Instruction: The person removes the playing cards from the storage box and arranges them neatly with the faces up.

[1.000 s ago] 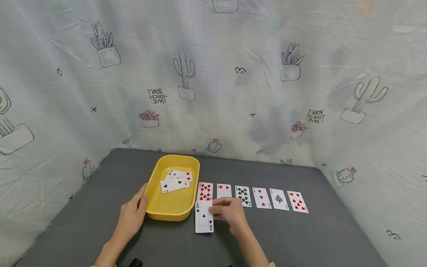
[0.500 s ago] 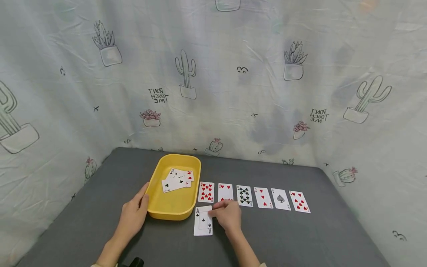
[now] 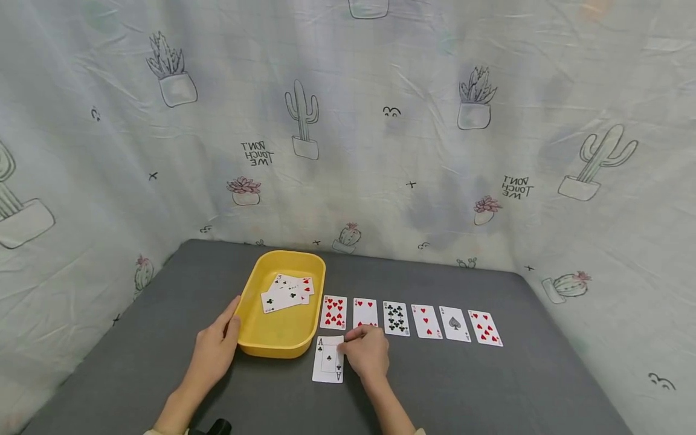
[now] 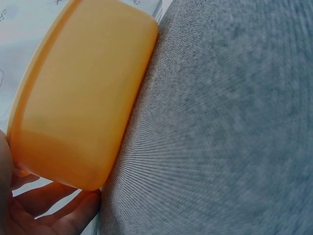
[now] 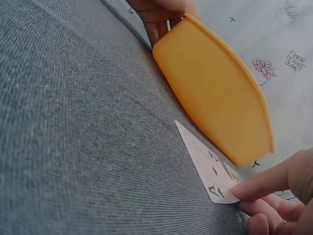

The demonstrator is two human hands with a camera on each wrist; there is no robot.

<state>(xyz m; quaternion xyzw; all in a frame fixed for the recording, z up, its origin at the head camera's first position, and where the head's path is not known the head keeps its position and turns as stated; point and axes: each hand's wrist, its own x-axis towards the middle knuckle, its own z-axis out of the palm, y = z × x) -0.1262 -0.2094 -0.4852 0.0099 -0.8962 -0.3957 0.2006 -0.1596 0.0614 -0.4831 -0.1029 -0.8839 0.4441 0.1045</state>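
My right hand [image 3: 368,353] pinches the right edge of an ace of clubs playing card [image 3: 325,365] between thumb and fingers. In the right wrist view the ace [image 5: 203,164] lies close over the grey cloth, tilted in that view. A yellow plastic tray [image 3: 274,339] stands left of it, with several loose cards [image 3: 280,300] inside, a two of clubs on top. At the tray's left side, my left hand [image 3: 211,347] holds the wall near the front corner. The left wrist view shows its fingers [image 4: 73,215] against the outside of the tray.
Behind the ace, a row of face-up cards runs to the right: a hearts card [image 3: 333,312], another hearts card [image 3: 365,311], a clubs card [image 3: 396,318], a three of hearts [image 3: 426,321], an ace of spades [image 3: 454,324] and a hearts card [image 3: 486,328]. A cactus-print curtain [image 3: 348,163] hangs behind.
The ace of clubs, which overlapped the lower end of the leftmost hearts card, has come toward me and slightly left with my right hand. My left hand has stayed on the tray.
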